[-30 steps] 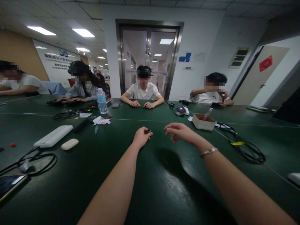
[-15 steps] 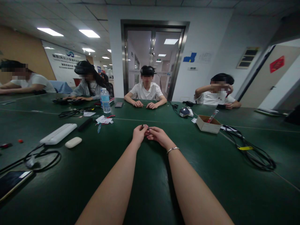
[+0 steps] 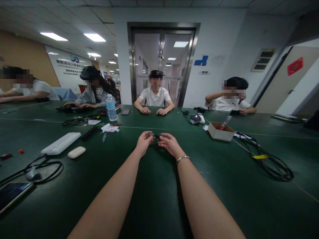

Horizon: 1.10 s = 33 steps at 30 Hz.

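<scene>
Head view, near to far. Two bare forearms running up from 6 o'clock over the green table (image 3: 159, 199), bracelet (image 3: 183, 158) on the right wrist. Left hand (image 3: 144, 142) and right hand (image 3: 168, 143) meeting at centre, fingertips almost touching, each pinched closed on one end of a small dark object (image 3: 155, 135); too small to tell whether one piece or two, held just above the tabletop. Progress, as a judgement: object picked up and gripped from both sides, halves looking slightly apart, so joining or separating seems mid-way, not finished. At 9 o'clock: phone (image 3: 12, 194) at the table edge, coiled black cable (image 3: 42, 167), white oval case (image 3: 76, 152), long white power strip (image 3: 61, 143). At 3 o'clock: black cable bundle with yellow tag (image 3: 266, 161), open cardboard box (image 3: 220, 131) with a red-tipped pen in it. Further out, 11 o'clock: water bottle (image 3: 111, 108), paper scraps (image 3: 109, 127). Far side, 12 o'clock: four other people seated, own hands on the table, glass doors (image 3: 161, 63) behind.
</scene>
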{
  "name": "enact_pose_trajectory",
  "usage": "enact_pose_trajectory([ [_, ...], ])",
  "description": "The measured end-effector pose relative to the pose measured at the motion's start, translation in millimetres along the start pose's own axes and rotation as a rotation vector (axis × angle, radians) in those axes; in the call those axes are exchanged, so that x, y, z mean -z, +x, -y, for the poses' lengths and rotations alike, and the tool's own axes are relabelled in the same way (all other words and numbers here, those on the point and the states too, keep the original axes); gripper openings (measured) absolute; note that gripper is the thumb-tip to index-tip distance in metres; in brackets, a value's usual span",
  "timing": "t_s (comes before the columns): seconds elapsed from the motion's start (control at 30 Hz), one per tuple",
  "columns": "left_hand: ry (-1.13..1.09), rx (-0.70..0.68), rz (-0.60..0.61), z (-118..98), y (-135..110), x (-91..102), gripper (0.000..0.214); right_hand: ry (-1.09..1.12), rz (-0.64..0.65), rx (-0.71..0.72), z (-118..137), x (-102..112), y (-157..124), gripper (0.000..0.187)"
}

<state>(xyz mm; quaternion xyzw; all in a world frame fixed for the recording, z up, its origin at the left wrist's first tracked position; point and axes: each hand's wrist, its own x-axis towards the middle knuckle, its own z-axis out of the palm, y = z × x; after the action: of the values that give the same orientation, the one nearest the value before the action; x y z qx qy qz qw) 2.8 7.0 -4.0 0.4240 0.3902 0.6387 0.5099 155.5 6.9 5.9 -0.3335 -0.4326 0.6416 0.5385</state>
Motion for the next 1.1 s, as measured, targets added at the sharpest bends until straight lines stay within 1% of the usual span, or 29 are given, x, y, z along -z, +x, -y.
enact_pose_trajectory([
  [0.1, 0.109, -0.029, 0.041, -0.3, -0.1, 2.1, 0.023, -0.007, 0.027, 0.000, -0.6, 0.0, -0.3, 0.022],
  [0.27, 0.353, -0.088, 0.113, -4.9, -1.3, 5.1, 0.024, -0.016, 0.005, 0.019, -1.3, 2.0, -1.0, 0.022],
  [0.33, 0.409, -0.096, 0.130, -8.1, -2.4, 6.4, 0.022, -0.035, 0.008, 0.023, -2.0, 2.8, -0.7, 0.022],
  [0.53, 0.437, -0.030, 0.158, -15.3, -5.0, 8.1, 0.020, -0.073, -0.005, 0.019, -4.3, 3.3, 1.0, 0.019],
  [0.63, 0.439, -0.036, 0.177, -15.0, -5.1, 8.4, 0.021, -0.073, -0.005, 0.021, -4.6, 4.1, 1.2, 0.020],
  [0.83, 0.470, -0.031, 0.175, -13.0, -4.3, 9.4, 0.026, -0.069, 0.006, 0.016, -4.1, 5.2, 0.4, 0.020],
  [0.97, 0.494, -0.056, 0.185, -12.6, -4.0, 10.2, 0.024, -0.065, 0.009, 0.007, -3.4, 4.6, -0.1, 0.017],
  [1.1, 0.510, -0.035, 0.172, -11.4, -3.0, 10.8, 0.024, -0.067, 0.008, -0.011, -2.2, 3.9, -0.4, 0.015],
])
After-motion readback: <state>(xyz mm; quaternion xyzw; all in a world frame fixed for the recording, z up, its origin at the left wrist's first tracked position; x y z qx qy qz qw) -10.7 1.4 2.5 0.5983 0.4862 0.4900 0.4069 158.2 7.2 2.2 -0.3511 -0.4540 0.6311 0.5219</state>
